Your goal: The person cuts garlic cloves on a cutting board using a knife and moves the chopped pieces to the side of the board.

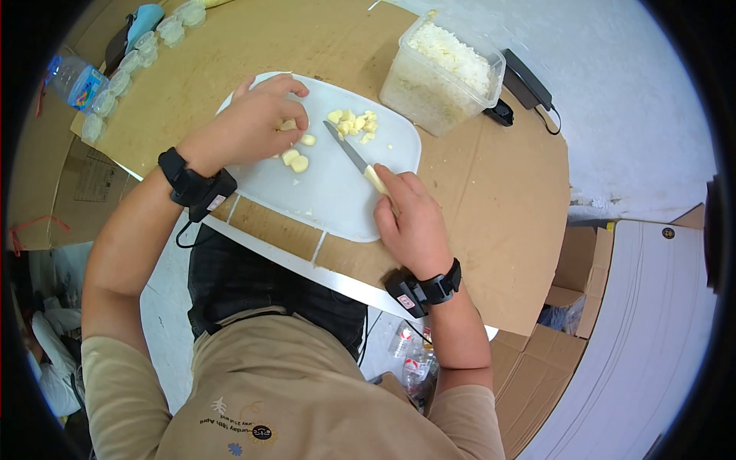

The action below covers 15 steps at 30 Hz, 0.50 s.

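In the head view, "18th April" can be read on the tan shirt (307,391); the nearby words are only partly legible. The print on the blue label (87,90) of the bottle (69,73) cannot be made out. The knife (349,149) is grasped in the right hand (416,221), its tip just beside the chopped pieces (355,123) on the white board (307,201). Whole cloves (299,164) there are partly hidden by the left hand (261,123); its fingers are curled, but whether one is pinched cannot be told.

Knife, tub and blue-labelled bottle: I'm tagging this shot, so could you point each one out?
Knife (353,155): head view, on the blade.
Tub (420,92): head view, on its side wall.
Blue-labelled bottle (87,89): head view, on the label.
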Available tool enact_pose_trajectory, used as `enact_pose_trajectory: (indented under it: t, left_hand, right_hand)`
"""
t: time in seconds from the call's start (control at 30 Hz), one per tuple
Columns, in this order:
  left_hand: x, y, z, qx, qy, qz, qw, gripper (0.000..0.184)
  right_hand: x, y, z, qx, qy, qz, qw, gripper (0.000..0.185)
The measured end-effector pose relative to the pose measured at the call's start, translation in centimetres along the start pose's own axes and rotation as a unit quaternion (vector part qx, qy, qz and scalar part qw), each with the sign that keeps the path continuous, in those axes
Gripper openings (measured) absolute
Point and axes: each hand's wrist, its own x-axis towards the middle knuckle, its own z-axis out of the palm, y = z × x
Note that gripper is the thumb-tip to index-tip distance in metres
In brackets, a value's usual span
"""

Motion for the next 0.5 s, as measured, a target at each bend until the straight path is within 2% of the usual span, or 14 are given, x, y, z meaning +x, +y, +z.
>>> enact_pose_trajectory:
  t: [0.1,0.37,0.5]
  left_hand:
    - [0.4,0.2,1.3,0.018,0.013,0.010,1.000,0.005]
    - [1.5,1.1,3.0,-0.028,0.048,0.000,0.998,0.009]
    - [1.5,1.5,3.8,-0.034,0.079,0.029,0.996,0.009]
  right_hand:
    - [0.1,0.1,0.1,-0.009,0.000,-0.005,1.000,0.041]
    - [0.0,0.2,0.1,-0.009,0.007,-0.004,1.000,0.041]
    - [0.0,0.3,0.1,-0.006,0.011,-0.008,1.000,0.042]
